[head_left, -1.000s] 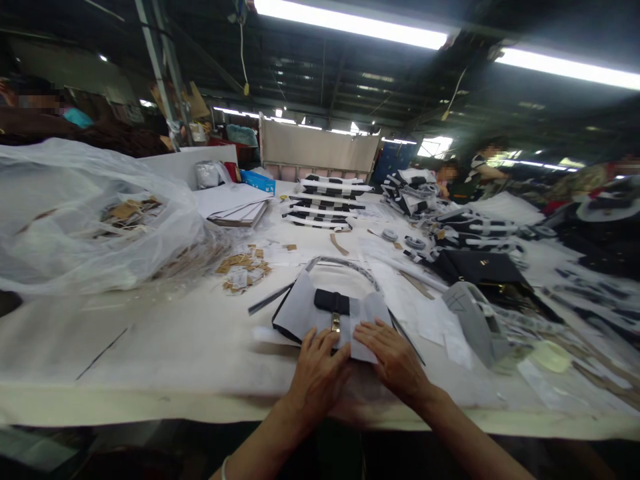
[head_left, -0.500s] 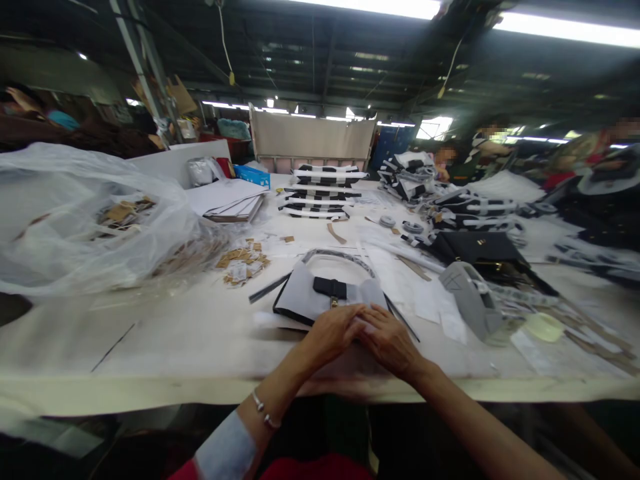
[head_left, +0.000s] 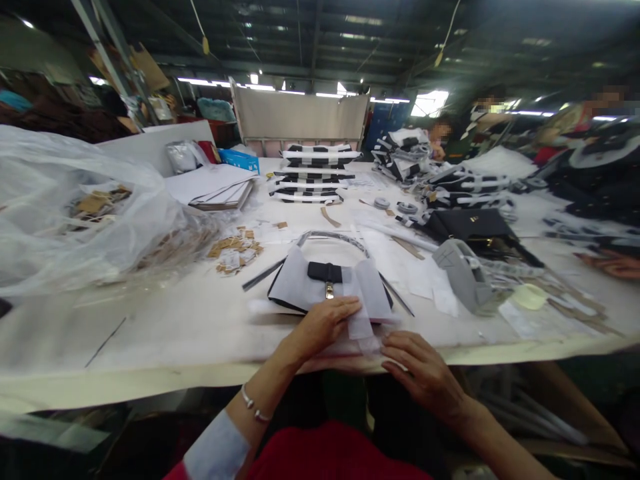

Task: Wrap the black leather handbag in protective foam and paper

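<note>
A black handbag lies at the front of the table with white tissue paper over its front flap. A dark strap tab and a gold clasp show through a gap in the paper. My left hand rests on the bag's lower front, fingers stretched out over the paper. From beside those fingers a translucent white strip hangs down towards the table edge. My right hand is right of the strip's lower end, fingers apart and slightly bent, their tips by the tissue. The bag's wrapped handle arches behind it.
Small brown and white tags lie left of the bag, near a large clear plastic bag. A grey tape dispenser and another black bag stand right. Wrapped bags are stacked behind. Co-workers are at far right.
My hands were together on the bag's front. My right hand has moved right and towards the table edge, while the left stays on the bag. The translucent strip now shows. The view has tilted down.
</note>
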`<state>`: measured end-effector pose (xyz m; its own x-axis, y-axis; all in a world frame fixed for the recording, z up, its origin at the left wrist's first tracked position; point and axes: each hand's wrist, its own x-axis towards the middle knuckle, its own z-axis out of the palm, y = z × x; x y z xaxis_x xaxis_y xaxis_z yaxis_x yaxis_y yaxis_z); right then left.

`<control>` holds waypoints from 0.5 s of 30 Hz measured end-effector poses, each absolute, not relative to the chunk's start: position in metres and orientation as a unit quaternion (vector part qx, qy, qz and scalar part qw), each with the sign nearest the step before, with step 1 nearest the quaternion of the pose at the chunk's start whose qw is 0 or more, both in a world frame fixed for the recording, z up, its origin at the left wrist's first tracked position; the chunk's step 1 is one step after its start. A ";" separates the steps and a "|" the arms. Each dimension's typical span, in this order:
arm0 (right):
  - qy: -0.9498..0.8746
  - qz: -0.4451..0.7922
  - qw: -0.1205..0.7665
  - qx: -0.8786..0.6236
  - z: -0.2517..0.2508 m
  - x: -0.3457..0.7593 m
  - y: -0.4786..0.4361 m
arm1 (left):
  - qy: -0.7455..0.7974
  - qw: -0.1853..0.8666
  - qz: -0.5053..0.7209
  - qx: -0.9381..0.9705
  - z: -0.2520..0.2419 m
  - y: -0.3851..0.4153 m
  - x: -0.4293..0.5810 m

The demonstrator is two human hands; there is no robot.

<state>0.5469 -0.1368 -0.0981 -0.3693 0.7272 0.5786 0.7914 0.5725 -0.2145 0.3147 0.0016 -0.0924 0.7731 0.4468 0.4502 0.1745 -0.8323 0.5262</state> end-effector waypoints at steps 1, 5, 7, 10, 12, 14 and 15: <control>-0.838 -0.047 0.289 -0.461 -0.102 0.549 -0.141 | 0.169 0.234 0.297 0.910 -0.093 0.002 0.315; -0.853 -0.061 0.238 -0.460 -0.112 0.546 -0.132 | 0.180 0.231 0.306 0.906 -0.096 0.001 0.315; -0.855 -0.064 0.249 -0.451 -0.111 0.539 -0.121 | 0.184 0.231 0.306 0.905 -0.095 0.000 0.315; -0.842 -0.070 0.279 -0.457 -0.106 0.525 -0.111 | 0.185 0.228 0.314 0.903 -0.092 -0.001 0.315; -0.830 -0.068 0.306 -0.462 -0.104 0.515 -0.112 | 0.185 0.218 0.322 0.902 -0.092 -0.001 0.316; -0.825 -0.054 0.335 -0.451 -0.104 0.506 -0.117 | 0.186 0.205 0.330 0.903 -0.093 0.000 0.317; -0.824 -0.045 0.346 -0.447 -0.105 0.502 -0.121 | 0.187 0.200 0.331 0.903 -0.094 0.001 0.318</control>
